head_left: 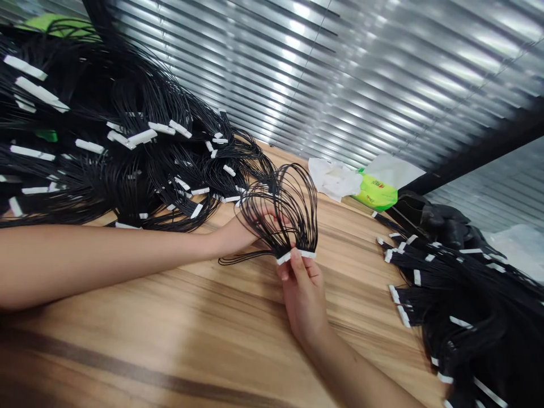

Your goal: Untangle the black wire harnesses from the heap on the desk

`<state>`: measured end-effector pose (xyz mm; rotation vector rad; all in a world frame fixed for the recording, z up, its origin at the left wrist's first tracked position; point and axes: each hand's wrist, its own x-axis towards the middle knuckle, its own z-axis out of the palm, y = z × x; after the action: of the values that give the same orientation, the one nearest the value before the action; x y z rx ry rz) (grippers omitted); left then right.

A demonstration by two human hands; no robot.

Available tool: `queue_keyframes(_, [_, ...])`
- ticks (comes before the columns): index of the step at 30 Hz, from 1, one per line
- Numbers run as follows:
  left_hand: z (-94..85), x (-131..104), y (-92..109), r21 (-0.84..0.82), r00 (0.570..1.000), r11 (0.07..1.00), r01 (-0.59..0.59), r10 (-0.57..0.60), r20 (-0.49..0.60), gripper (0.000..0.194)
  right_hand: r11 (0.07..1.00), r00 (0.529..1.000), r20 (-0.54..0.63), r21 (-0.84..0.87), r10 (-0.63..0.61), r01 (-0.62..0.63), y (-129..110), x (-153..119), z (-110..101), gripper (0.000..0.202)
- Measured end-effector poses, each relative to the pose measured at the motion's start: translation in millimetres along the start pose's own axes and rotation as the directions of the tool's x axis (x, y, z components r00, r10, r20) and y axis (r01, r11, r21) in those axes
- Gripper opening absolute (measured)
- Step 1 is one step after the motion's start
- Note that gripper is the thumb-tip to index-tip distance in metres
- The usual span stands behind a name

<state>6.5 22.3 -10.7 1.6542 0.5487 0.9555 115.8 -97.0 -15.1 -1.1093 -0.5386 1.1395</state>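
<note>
Where harnesses [106, 153] crowd (both sides), hands [302, 289].

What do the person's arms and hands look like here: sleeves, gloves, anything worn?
Both forearms are bare as far as the frame shows, no sleeves in view. The left hand and right hand have no gloves. No watch, ring or wristband shows. Nails look short and unpainted, as far as can be told.
</note>
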Motion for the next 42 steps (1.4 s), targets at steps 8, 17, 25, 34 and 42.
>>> queue_keyframes(8, [-2.7,-6.4,6.8,0.172,0.992,0.978,-0.116,0.104,0.078,0.02,0.994,0.981,-0.158,-0.006,-0.109,0.109,-1.9,6.0,-2.7,0.03])
queue_keyframes(17, [-11.6,-10.7,16.0,0.455,0.957,0.843,-0.285,0.273,0.094,0.018,0.993,0.975,-0.187,-0.006,-0.116,0.117,-5.7,10.2,-3.0,0.03])
queue_keyframes(25, [-17.3,-8.9,15.2,0.559,0.875,0.681,-0.473,0.436,0.209,0.012,0.994,0.978,-0.189,0.052,-0.088,0.099,-5.5,10.1,-2.2,0.029])
queue_keyframes(34, [-16.0,-8.1,16.5,0.63,0.812,0.539,-0.56,0.507,0.288,0.017,0.993,0.978,-0.197,0.087,-0.066,0.085,-5.6,9.3,-1.8,0.028])
queue_keyframes(42, [-18.6,-7.8,16.8,0.727,0.756,0.354,-0.589,0.56,0.339,0.016,0.996,0.978,-0.194,0.032,-0.074,0.081,-6.5,9.2,-2.0,0.031])
